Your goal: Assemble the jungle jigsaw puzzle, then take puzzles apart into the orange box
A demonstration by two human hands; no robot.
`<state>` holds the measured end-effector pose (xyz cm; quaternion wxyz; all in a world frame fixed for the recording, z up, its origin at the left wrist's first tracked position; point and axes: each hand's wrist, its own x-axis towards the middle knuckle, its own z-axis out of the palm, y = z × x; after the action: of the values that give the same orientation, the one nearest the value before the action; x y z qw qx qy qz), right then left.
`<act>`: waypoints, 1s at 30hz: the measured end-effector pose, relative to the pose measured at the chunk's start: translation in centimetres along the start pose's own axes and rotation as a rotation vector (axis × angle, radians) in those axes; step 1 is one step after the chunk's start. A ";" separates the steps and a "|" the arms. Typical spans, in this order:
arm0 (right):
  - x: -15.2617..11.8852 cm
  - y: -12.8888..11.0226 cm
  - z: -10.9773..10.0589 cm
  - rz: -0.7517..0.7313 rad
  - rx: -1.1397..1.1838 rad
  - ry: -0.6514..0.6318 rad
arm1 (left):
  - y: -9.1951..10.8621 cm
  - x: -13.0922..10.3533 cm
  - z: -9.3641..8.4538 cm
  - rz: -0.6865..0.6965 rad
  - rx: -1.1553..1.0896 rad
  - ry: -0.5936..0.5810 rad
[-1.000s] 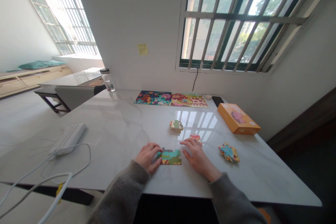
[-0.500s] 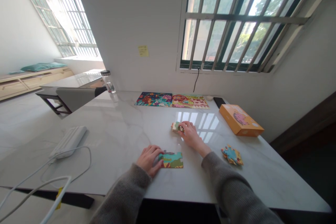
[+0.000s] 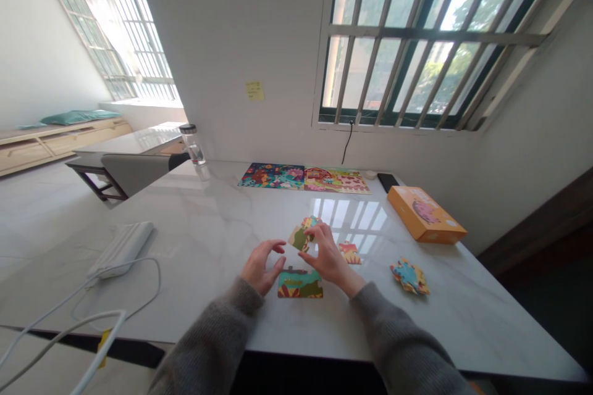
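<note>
My right hand (image 3: 327,254) pinches a puzzle piece (image 3: 299,237) with green on it, raised a little above the white table. Just behind that piece, more puzzle pieces (image 3: 310,221) lie in a small stack. My left hand (image 3: 262,264) is open, thumb and fingers apart, close to the held piece on its left side. Below both hands lies a joined puzzle section (image 3: 300,285) in teal, green and yellow, flat near the table's front edge. A loose reddish piece (image 3: 350,253) rests beside my right hand.
A pile of pieces (image 3: 410,276) lies on the right, with an orange box (image 3: 425,213) and a black phone (image 3: 387,182) behind it. Two picture sheets (image 3: 303,178) lie along the wall. On the left are a white power strip (image 3: 124,248) with cables and a bottle (image 3: 193,145).
My right hand has come nearer from the stack with a green piece in it. My left hand has lifted off the joined section and opened. The reddish piece beside my right hand now shows.
</note>
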<state>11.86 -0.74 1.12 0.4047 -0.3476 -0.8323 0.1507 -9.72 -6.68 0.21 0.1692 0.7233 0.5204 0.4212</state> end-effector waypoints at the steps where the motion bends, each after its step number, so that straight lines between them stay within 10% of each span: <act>1: -0.2 -0.6 0.3 -0.003 0.018 0.013 | 0.1 0.8 0.1 -0.034 -0.049 0.001; 13: -1.0 -1.2 0.7 0.032 0.137 0.177 | -1.8 6.3 3.0 -0.176 -0.647 -0.062; 21: -0.7 0.3 1.1 0.242 0.513 0.004 | -2.2 5.5 3.0 -0.114 -0.522 -0.080; 30: -0.4 1.4 0.6 0.338 0.549 0.080 | -1.2 4.9 2.4 0.299 -0.100 -0.051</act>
<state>12.19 -0.01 -0.27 0.4851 -0.3643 -0.6744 0.4209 -8.03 -1.37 0.09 0.1535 0.7939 0.3809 0.4484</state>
